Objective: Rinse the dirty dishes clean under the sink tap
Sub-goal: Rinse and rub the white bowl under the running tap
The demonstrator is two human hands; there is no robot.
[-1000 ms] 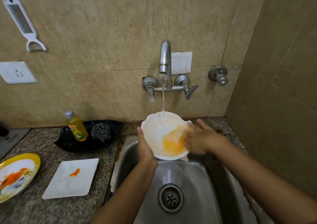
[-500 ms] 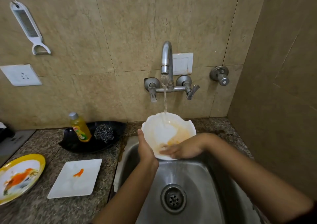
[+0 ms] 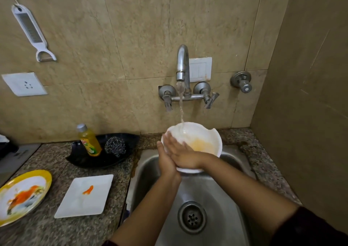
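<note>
A white wavy-rimmed bowl (image 3: 204,139) with an orange smear inside is tilted over the steel sink (image 3: 222,198), under the stream running from the tap (image 3: 182,65). My left hand (image 3: 166,162) grips the bowl by its left rim from below. My right hand (image 3: 181,151) lies flat inside the bowl, straight fingers pressed against its left inner wall. On the counter to the left lie a white square plate (image 3: 84,196) with an orange streak and a yellow-rimmed round plate (image 3: 20,196) smeared orange.
A black dish (image 3: 90,158) behind the plates holds a yellow soap bottle (image 3: 89,141) and a steel scrubber (image 3: 115,146). A grater (image 3: 31,31) hangs on the tiled wall above a socket (image 3: 24,84). A side wall stands close on the right.
My right hand has slid from the bowl's right side across its inside to the left wall. The orange smear has grown smaller and paler. My left hand keeps its hold.
</note>
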